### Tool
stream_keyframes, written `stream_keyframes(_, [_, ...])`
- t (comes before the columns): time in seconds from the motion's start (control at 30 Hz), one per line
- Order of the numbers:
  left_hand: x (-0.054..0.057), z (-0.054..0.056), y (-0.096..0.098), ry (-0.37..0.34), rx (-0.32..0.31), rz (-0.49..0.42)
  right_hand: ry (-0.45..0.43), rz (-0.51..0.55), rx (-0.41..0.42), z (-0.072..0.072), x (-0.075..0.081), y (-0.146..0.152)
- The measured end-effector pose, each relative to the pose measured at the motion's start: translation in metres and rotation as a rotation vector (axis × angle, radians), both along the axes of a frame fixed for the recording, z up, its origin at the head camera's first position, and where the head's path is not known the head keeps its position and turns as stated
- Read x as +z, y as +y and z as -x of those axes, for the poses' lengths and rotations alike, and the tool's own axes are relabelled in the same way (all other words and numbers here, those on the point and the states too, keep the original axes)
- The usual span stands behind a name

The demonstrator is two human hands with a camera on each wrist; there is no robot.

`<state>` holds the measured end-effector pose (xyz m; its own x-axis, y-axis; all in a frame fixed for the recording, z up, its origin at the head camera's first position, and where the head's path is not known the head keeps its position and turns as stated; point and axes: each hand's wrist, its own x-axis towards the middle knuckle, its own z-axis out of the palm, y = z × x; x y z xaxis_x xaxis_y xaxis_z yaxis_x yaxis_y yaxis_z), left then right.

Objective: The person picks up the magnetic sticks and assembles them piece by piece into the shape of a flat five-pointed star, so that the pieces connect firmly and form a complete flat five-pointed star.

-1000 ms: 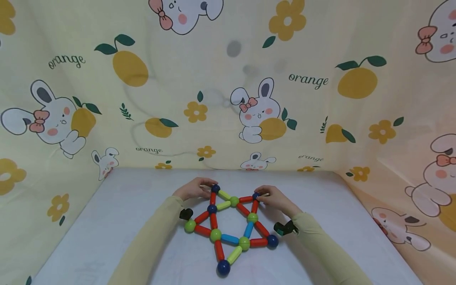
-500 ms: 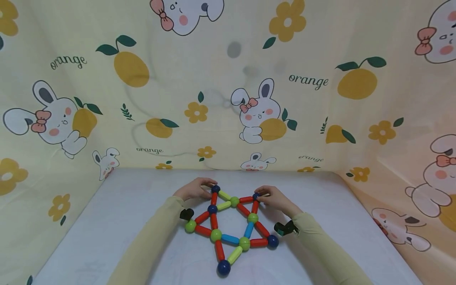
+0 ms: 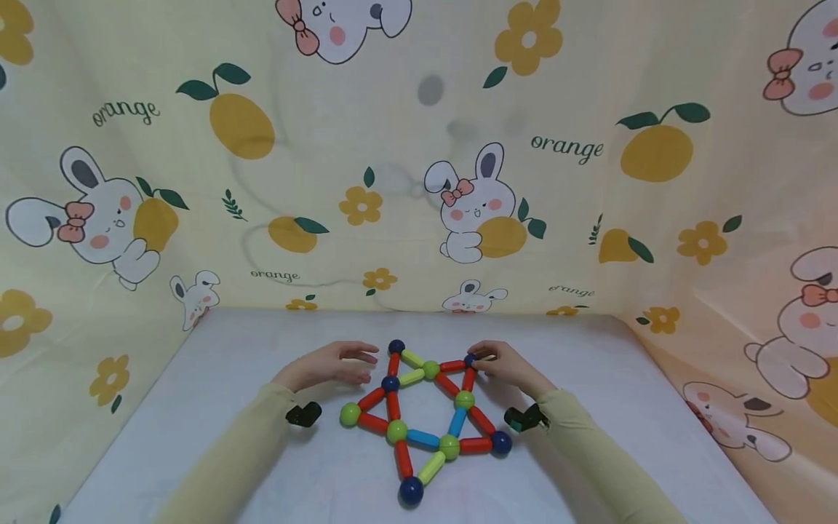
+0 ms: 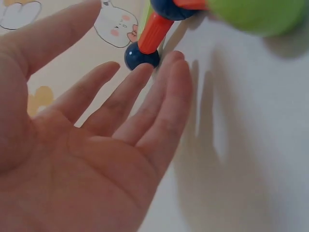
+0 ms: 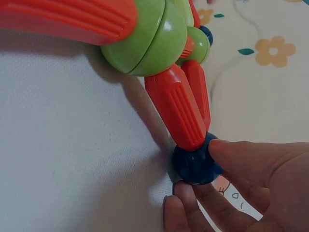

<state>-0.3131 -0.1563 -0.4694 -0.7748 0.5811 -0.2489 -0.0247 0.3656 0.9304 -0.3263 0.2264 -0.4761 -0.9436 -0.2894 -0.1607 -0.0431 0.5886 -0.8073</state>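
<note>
A flat star of magnetic building rods and balls [image 3: 396, 431] lies on the white table, with red, blue and yellow-green rods joining green and dark blue balls. At its far right tip, my right hand [image 3: 511, 366] pinches a dark blue ball [image 5: 195, 162] between thumb and fingers, with two red rods meeting at it. My left hand [image 3: 327, 366] is off to the star's left with fingers spread and nothing in them. Just beyond those fingertips in the left wrist view is the far left tip's dark blue ball [image 4: 140, 56].
Around the star stretches the white tabletop [image 3: 216, 378]. A cream cloth backdrop [image 3: 393, 240] printed with rabbits and oranges rises at the back and both sides. Each wrist wears a small black camera [image 3: 304, 414].
My left hand has let go of the far left blue ball and moved left and toward me, its fingers opening. The right hand and the star stay in place.
</note>
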Motion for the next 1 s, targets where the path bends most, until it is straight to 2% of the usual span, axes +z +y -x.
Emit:
stream_keyframes(0.27, [-0.003, -0.038, -0.016, 0.001, -0.017, 0.025, -0.001, -0.001, 0.001, -0.001, 0.003, 0.003])
stream_keyframes(0.37, [-0.006, -0.047, -0.015, 0.038, -0.013, 0.027, 0.003, -0.001, 0.001, -0.002, 0.003, 0.005])
stream_keyframes(0.47, [-0.009, -0.050, -0.011, 0.082, 0.002, 0.038, 0.004, 0.001, 0.003, -0.003, 0.005, 0.006])
stream_keyframes(0.67, [-0.011, -0.045, -0.005, 0.166, 0.060, 0.053, -0.011, 0.001, -0.005, -0.005, 0.003, 0.016])
stream_keyframes(0.83, [-0.014, -0.029, 0.000, 0.220, 0.186, 0.073, -0.027, 0.009, -0.044, -0.009, 0.001, 0.026])
stream_keyframes(1.0, [-0.017, -0.011, 0.004, 0.225, 0.302, 0.082, -0.018, 0.009, -0.081, -0.014, -0.001, 0.029])
